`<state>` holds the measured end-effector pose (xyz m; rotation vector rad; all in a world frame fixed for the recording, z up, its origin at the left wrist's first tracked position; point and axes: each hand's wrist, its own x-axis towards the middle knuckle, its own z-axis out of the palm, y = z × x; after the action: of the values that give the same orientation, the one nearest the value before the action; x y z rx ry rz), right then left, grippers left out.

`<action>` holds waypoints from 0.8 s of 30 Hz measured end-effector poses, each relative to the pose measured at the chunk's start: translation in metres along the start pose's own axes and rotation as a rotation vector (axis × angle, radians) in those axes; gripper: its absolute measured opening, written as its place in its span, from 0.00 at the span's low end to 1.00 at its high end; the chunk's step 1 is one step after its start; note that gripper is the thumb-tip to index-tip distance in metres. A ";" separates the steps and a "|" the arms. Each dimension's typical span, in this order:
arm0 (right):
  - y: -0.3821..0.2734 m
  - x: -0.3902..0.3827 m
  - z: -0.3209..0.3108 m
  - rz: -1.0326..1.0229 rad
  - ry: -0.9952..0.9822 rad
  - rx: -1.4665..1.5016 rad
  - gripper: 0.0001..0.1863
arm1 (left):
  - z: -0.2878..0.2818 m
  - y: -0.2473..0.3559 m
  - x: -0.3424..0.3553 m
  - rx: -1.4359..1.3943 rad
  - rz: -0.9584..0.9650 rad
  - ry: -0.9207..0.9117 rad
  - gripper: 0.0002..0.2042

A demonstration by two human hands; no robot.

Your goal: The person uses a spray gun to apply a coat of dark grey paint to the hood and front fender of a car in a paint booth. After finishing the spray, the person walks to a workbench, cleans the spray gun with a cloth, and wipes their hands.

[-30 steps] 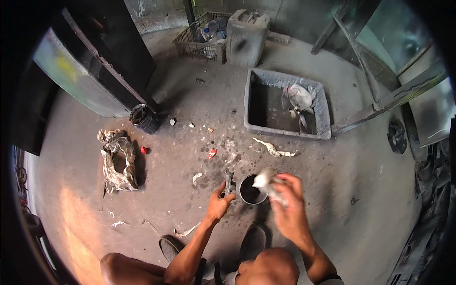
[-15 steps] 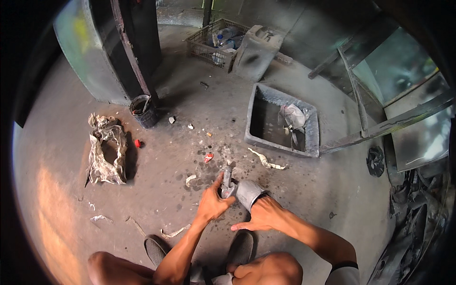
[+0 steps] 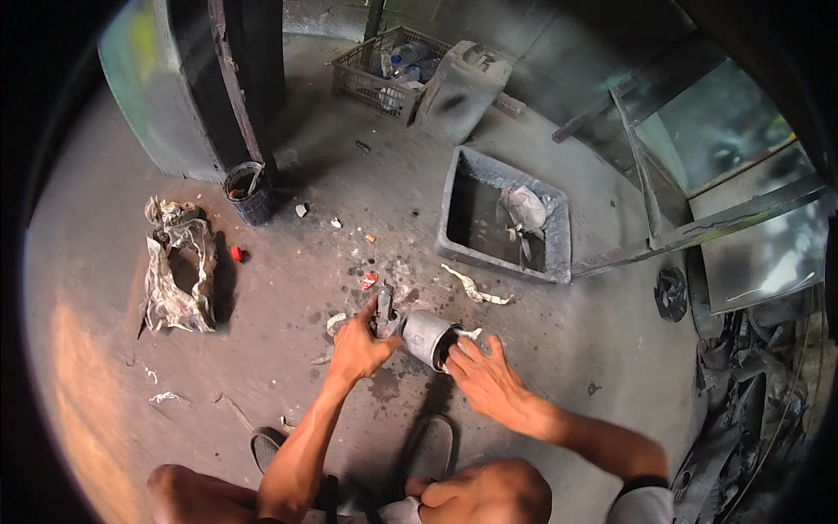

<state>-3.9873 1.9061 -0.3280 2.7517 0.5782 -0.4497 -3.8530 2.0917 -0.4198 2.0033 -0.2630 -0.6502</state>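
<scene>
Left hand [image 3: 360, 349] clasps the grey tool [image 3: 385, 306], its cup [image 3: 424, 337] apparently tilted to admit the right hand [image 3: 491, 377], whose grip, partly hidden beside pale cloth [image 3: 473, 334], cannot be determined.

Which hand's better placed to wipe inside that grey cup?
Likely the right hand: it's at the open mouth of the grey cup, by white material; the left hand grips a metal fitting.

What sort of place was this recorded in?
Probably a workshop, perhaps for spray painting: a grey tool resembling a spray gun, a panel smudged yellow and green at the upper left, and a dark-spotted floor suggest it.
</scene>
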 end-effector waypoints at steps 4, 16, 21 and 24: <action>0.038 -0.006 -0.001 -0.270 -0.064 -0.718 0.25 | -0.011 0.010 0.012 0.154 -0.039 -0.268 0.39; -0.013 0.010 0.031 0.257 0.232 1.030 0.27 | -0.009 0.003 0.033 0.065 0.051 -0.179 0.40; -0.039 0.055 -0.016 0.714 0.191 1.908 0.25 | 0.019 -0.009 0.016 -0.007 -0.050 0.144 0.42; -0.014 0.073 0.008 0.747 0.551 2.624 0.15 | 0.033 0.017 -0.005 -0.045 -0.063 0.229 0.46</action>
<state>-3.9313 1.9400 -0.3647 -0.8180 0.6992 -0.0228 -3.8742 2.0604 -0.4159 2.0280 -0.0475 -0.4558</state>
